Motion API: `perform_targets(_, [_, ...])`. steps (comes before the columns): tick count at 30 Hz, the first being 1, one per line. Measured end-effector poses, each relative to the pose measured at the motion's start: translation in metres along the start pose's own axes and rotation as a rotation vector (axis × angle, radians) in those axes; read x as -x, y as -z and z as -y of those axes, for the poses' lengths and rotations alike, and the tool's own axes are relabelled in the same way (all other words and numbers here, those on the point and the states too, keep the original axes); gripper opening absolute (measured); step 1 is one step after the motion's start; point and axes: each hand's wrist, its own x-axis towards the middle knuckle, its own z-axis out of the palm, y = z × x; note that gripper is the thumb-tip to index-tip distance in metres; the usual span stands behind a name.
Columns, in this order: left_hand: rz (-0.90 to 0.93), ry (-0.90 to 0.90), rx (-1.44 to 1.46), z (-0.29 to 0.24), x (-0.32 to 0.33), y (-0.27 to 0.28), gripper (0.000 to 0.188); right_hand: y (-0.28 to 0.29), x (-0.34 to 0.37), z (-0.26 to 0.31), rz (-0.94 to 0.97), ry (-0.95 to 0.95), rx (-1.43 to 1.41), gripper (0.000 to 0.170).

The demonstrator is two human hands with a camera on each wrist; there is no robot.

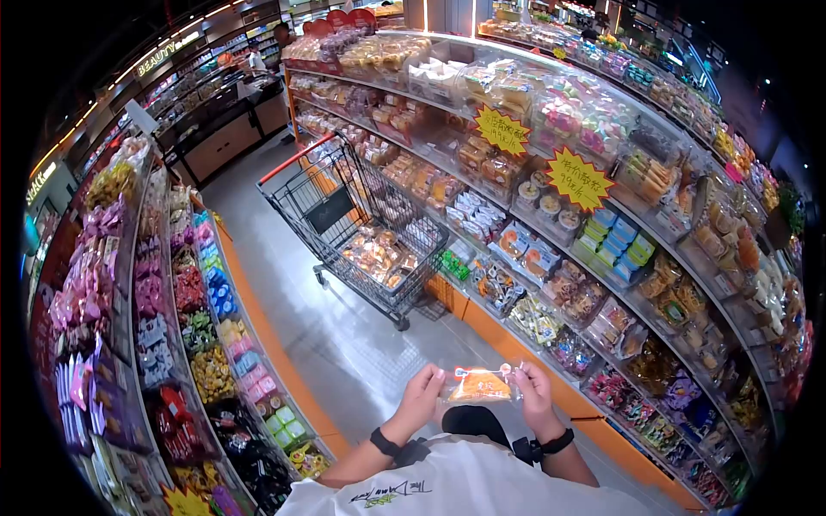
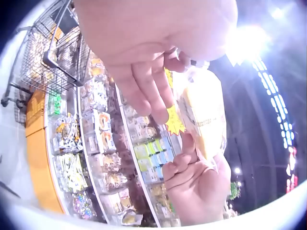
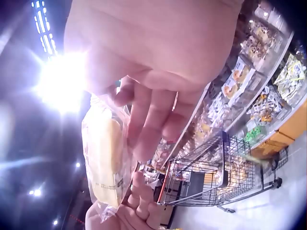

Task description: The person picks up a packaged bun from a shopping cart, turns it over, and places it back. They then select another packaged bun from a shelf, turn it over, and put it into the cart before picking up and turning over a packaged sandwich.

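A clear-wrapped piece of yellow bread [image 1: 480, 386] with red and white print is held level in front of the chest. My left hand [image 1: 419, 398] pinches one end of the wrapper, while my right hand [image 1: 535, 397] pinches the other. From the left wrist, the pack [image 2: 205, 112] shows edge-on, with small dark print on its pale underside. The right wrist view also has this pale side of the pack [image 3: 106, 160] facing the camera, the wrapper's ends gathered at the fingers.
A black wire shopping cart [image 1: 320, 215] with a red handle stands ahead, packaged baked goods [image 1: 379, 254] inside. Tiered shelves of packaged bread and snacks [image 1: 568, 288] curve along the right. Bagged sweets [image 1: 151, 344] line the left shelves. Grey floor [image 1: 288, 322] runs between.
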Motion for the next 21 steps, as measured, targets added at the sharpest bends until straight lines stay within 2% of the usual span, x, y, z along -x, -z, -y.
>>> perform_targets(4, [-0.069, 0.029, -0.064, 0.015, -0.046, 0.051, 0.025, -0.042, -0.069, 0.003, 0.083, -0.053, -0.006, 0.018])
perform_targets(7, [-0.115, 0.004, -0.002, 0.017, -0.096, 0.086, 0.025, -0.067, -0.125, 0.003, 0.119, -0.051, 0.002, 0.019])
perform_targets(12, [-0.163, -0.050, -0.089, -0.055, -0.168, 0.140, 0.026, -0.112, -0.225, 0.001, 0.162, -0.011, 0.012, 0.019])
perform_targets(17, [-0.310, -0.097, -0.157, -0.069, -0.206, 0.197, 0.027, -0.165, -0.316, -0.003, 0.315, -0.017, -0.073, 0.019])
perform_targets(21, [-0.405, -0.050, -0.155, -0.074, -0.222, 0.238, 0.026, -0.213, -0.358, 0.001, 0.387, -0.079, -0.121, 0.019])
